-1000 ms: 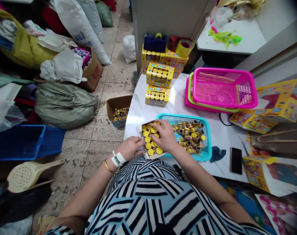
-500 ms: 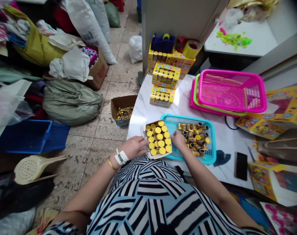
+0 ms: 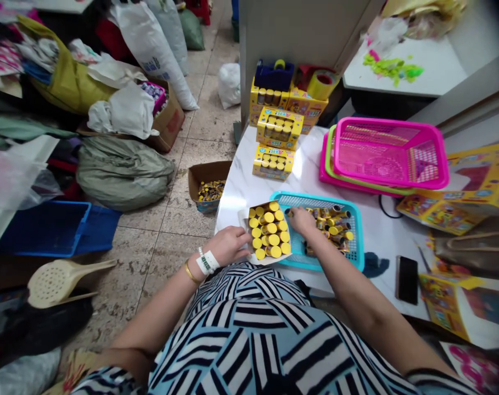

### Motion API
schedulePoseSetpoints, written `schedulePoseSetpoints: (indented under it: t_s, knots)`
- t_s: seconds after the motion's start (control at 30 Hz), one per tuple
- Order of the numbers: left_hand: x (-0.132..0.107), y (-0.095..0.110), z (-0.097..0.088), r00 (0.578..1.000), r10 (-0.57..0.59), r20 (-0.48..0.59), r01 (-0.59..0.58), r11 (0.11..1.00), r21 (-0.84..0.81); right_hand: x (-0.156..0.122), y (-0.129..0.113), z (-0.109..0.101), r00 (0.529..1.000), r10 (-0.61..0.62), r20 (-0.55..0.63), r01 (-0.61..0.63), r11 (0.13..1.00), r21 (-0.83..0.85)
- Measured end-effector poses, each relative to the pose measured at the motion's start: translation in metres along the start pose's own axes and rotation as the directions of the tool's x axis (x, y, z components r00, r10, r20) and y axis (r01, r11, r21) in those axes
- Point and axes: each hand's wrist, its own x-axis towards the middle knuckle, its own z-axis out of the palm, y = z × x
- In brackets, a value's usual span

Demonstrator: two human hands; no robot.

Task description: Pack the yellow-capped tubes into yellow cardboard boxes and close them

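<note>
My left hand grips the left side of an open carton, fingers curled against its wall. Small tubes with yellow caps stand packed in rows inside it, a few lying on top. Over a turquoise basket, just right of the carton, my right hand is closed on a small tube; only its dark end shows past the fingertips. More of these tubes lie loose in the basket's right half, some with dark ends turned up.
Yellow display boxes are stacked at the table's back, below a tape dispenser. Pink and green baskets sit behind the turquoise one. A phone lies at right. On the floor stands a cardboard box of tubes.
My right hand has moved from the carton's right edge slightly up and right over the basket, and a tube end now shows at its fingertips. My left hand stays at the carton.
</note>
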Motion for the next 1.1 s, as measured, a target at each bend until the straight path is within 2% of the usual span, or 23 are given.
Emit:
schedulePoseSetpoints:
  t_s: [0.03, 0.1, 0.2, 0.27, 0.33, 0.43, 0.53, 0.6, 0.67, 0.7, 0.73, 0.8, 0.87, 0.93, 1.03, 1.1]
  knots:
    - [0.000, 0.000, 0.000, 1.000, 0.000, -0.004, 0.001, 1.000, 0.005, -0.005, 0.001, -0.009, 0.999, -0.031, -0.037, 0.032, 0.999, 0.022]
    - [0.000, 0.001, 0.000, 1.000, 0.001, -0.013, -0.001, 1.000, 0.007, -0.019, 0.003, -0.034, 0.978, -0.088, -0.191, 0.109, 0.988, 0.105]
    - [0.001, 0.003, 0.000, 0.999, 0.008, -0.033, -0.008, 1.000, -0.001, -0.048, -0.008, -0.076, 0.897, -0.117, -0.425, 0.242, 0.937, 0.252]
    - [0.001, 0.004, 0.001, 0.999, 0.012, -0.040, -0.012, 1.000, 0.001, -0.065, -0.025, -0.095, 0.865, -0.193, -0.463, 0.341, 0.902, 0.263]
    - [0.002, 0.005, 0.000, 0.999, 0.016, -0.043, -0.016, 1.000, 0.015, -0.074, -0.046, -0.101, 0.816, -0.357, -0.455, 0.475, 0.863, 0.173]
    - [0.003, 0.006, 0.000, 0.999, 0.017, -0.042, -0.015, 0.999, 0.037, -0.072, -0.071, -0.093, 0.727, -0.590, -0.352, 0.616, 0.786, -0.046]
    - [0.002, 0.007, 0.000, 0.999, 0.001, -0.045, 0.001, 0.999, 0.034, -0.066, -0.082, -0.081, 0.707, -0.655, -0.268, 0.652, 0.750, -0.111]
    - [0.001, 0.007, 0.001, 0.999, -0.014, -0.046, 0.015, 1.000, 0.017, -0.067, -0.083, -0.078, 0.723, -0.589, -0.360, 0.629, 0.777, -0.007]
    - [0.000, 0.006, 0.003, 0.999, -0.021, -0.043, 0.021, 1.000, -0.003, -0.072, -0.084, -0.079, 0.762, -0.417, -0.496, 0.570, 0.796, 0.206]
    - [-0.001, 0.005, 0.004, 0.999, -0.020, -0.042, 0.019, 1.000, -0.012, -0.075, -0.085, -0.079, 0.786, -0.323, -0.527, 0.540, 0.775, 0.330]
    - [-0.001, 0.005, 0.005, 0.999, -0.017, -0.045, 0.016, 1.000, -0.021, -0.078, -0.087, -0.079, 0.813, -0.258, -0.523, 0.518, 0.731, 0.445]
    - [-0.002, 0.005, 0.007, 0.998, -0.014, -0.054, 0.012, 0.999, -0.034, -0.083, -0.093, -0.076, 0.857, -0.240, -0.456, 0.498, 0.613, 0.613]
    - [-0.002, 0.005, 0.008, 0.998, -0.020, -0.060, 0.018, 0.999, -0.041, -0.086, -0.100, -0.067, 0.856, -0.277, -0.437, 0.515, 0.528, 0.675]
    - [-0.002, 0.005, 0.008, 0.998, -0.026, -0.060, 0.024, 0.999, -0.040, -0.087, -0.107, -0.055, 0.813, -0.284, -0.507, 0.576, 0.518, 0.633]
    - [-0.002, 0.005, 0.009, 0.998, -0.026, -0.052, 0.024, 0.999, -0.033, -0.086, -0.117, -0.036, 0.693, -0.302, -0.655, 0.684, 0.563, 0.464]
    - [-0.003, 0.003, 0.009, 0.998, -0.029, -0.049, 0.027, 0.999, -0.032, -0.083, -0.122, -0.028, 0.639, -0.355, -0.683, 0.721, 0.586, 0.370]
